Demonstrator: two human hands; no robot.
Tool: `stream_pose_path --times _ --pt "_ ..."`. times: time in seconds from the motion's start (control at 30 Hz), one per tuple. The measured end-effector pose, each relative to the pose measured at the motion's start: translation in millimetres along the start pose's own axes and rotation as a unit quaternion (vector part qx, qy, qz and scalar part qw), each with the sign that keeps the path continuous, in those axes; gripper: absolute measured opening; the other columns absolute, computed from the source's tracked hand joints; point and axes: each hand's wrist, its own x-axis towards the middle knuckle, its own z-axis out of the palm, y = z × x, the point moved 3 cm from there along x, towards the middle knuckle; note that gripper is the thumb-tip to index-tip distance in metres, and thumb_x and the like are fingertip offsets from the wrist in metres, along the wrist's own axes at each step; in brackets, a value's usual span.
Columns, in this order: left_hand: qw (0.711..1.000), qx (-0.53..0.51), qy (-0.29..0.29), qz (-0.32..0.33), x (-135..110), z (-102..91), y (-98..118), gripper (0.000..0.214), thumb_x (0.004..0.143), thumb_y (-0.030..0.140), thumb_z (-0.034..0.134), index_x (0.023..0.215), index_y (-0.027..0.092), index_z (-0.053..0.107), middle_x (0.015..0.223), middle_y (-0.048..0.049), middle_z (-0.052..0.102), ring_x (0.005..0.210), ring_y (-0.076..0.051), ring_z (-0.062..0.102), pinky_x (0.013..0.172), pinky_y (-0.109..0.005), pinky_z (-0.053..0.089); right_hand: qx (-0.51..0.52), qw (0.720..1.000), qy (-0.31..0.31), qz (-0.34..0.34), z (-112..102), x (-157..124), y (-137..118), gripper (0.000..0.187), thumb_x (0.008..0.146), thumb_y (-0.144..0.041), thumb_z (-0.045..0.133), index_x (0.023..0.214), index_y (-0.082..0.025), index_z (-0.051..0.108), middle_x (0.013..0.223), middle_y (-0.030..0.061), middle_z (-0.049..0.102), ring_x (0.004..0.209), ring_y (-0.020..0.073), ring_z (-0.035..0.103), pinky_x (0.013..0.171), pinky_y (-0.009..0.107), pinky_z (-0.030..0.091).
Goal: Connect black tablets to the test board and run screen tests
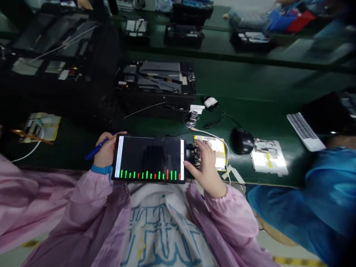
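Note:
My left hand [105, 152] is closed round the left end of a black-framed tablet [150, 155], with a blue pen [96, 149] tucked in the same hand. The tablet is held sideways in front of my chest; its dark screen shows short green and red marks along the lower edge. At the other end, my right hand [207, 167] has its fingers apart, the thumb at the screen's right border. Those fingers lie over a black connector [190, 152] and part of an opened device [219, 150] with a yellow edge. Whether the thumb presses the screen I cannot tell.
Black boxes of flat dark parts [158, 79] stand behind the tablet. A white cable [226, 148], a black rounded device [242, 141] and a silver panel [269, 157] lie to the right. A blue-sleeved person [328, 185] sits close on the right; a pink sleeve [27, 200] shows on the left.

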Motion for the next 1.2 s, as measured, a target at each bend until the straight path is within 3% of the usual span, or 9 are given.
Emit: stream_pose_path --times 0.07,0.2,0.37,0.57,0.7,0.83,0.97,1.07,1.2 --pt "1.0 -0.004 0.01 -0.005 0 -1.0 -1 0.03 0.07 0.023 0.071 0.067 0.02 0.041 0.086 -0.0056 0.075 0.08 -0.022 0.069 0.077 -0.034 0.052 0.005 0.999 -0.027 -0.028 4 -5 -22 0.074 0.086 -0.059 0.052 0.145 -0.021 0.028 0.144 0.0188 0.041 0.139 0.0401 0.029 0.107 0.07 0.022" --pt "1.0 -0.009 0.017 -0.004 0 -1.8 -2 0.03 0.069 0.022 0.071 0.067 0.021 0.041 0.085 -0.0062 0.075 0.08 -0.023 0.069 0.076 -0.035 0.052 -0.02 0.999 -0.035 -0.018 11 -8 -49 0.083 0.079 -0.063 0.057 0.145 -0.021 0.028 0.151 0.0212 0.03 0.14 0.0452 0.024 0.103 0.075 0.02" --pt "1.0 -0.002 0.013 0.003 -1 -0.7 -1 0.028 0.068 0.022 0.07 0.066 0.02 0.043 0.087 -0.0069 0.076 0.079 -0.023 0.069 0.074 -0.035 0.053 -0.042 0.998 -0.043 -0.013 20 -6 -61 0.089 0.077 -0.063 0.06 0.147 -0.02 0.026 0.153 0.0216 0.027 0.141 0.0471 0.02 0.102 0.077 0.016" --pt "1.0 0.007 0.015 0.003 0 -3.2 -2 0.025 0.07 0.019 0.069 0.067 0.02 0.044 0.088 -0.0088 0.075 0.081 -0.023 0.069 0.078 -0.036 0.053 -0.022 1.0 -0.021 0.007 21 -6 -62 0.097 0.074 -0.066 0.061 0.149 -0.019 0.022 0.152 0.023 0.025 0.14 0.0481 0.021 0.1 0.077 0.022" --pt "1.0 0.004 0.007 0.004 1 -4.3 -3 0.023 0.072 0.017 0.066 0.067 0.019 0.044 0.089 -0.0091 0.076 0.08 -0.023 0.069 0.078 -0.036 0.054 0.034 0.999 0.023 0.008 6 -1 -35 0.084 0.084 -0.06 0.051 0.149 -0.019 0.019 0.15 0.0205 0.031 0.14 0.0411 0.026 0.106 0.068 0.025" --pt "1.0 -0.008 0.0 0.004 1 -4.7 -1 0.019 0.071 0.016 0.065 0.068 0.019 0.047 0.09 -0.0092 0.076 0.081 -0.022 0.07 0.075 -0.033 0.054 0.024 0.994 0.097 0.05 -6 11 23 0.064 0.089 -0.053 0.046 0.141 -0.017 0.037 0.136 0.0182 0.048 0.133 0.0368 0.037 0.107 0.062 0.03" --pt "0.999 -0.027 0.007 0.022 1 -6.5 5 0.019 0.07 0.018 0.067 0.069 0.02 0.048 0.088 -0.0071 0.076 0.08 -0.022 0.07 0.075 -0.033 0.055 -0.002 0.982 0.157 0.108 -5 21 72 0.057 0.089 -0.055 0.045 0.128 -0.014 0.05 0.126 0.0186 0.056 0.121 0.0342 0.049 0.104 0.058 0.035" --pt "0.999 -0.041 0.026 0.016 1 -8.8 8 0.02 0.07 0.022 0.069 0.069 0.02 0.048 0.089 -0.0078 0.076 0.078 -0.022 0.07 0.072 -0.035 0.055 -0.019 0.981 0.15 0.124 0 25 81 0.053 0.089 -0.055 0.046 0.125 -0.016 0.052 0.126 0.0179 0.056 0.121 0.0337 0.049 0.102 0.056 0.036" --pt "0.999 -0.048 0.019 0.009 1 -8.5 11 0.029 0.062 0.028 0.076 0.066 0.019 0.049 0.094 -0.0124 0.075 0.078 -0.025 0.07 0.068 -0.037 0.057 -0.037 0.983 0.133 0.124 1 28 75 0.051 0.089 -0.055 0.047 0.122 -0.017 0.054 0.127 0.0169 0.057 0.122 0.0334 0.048 0.102 0.055 0.035"
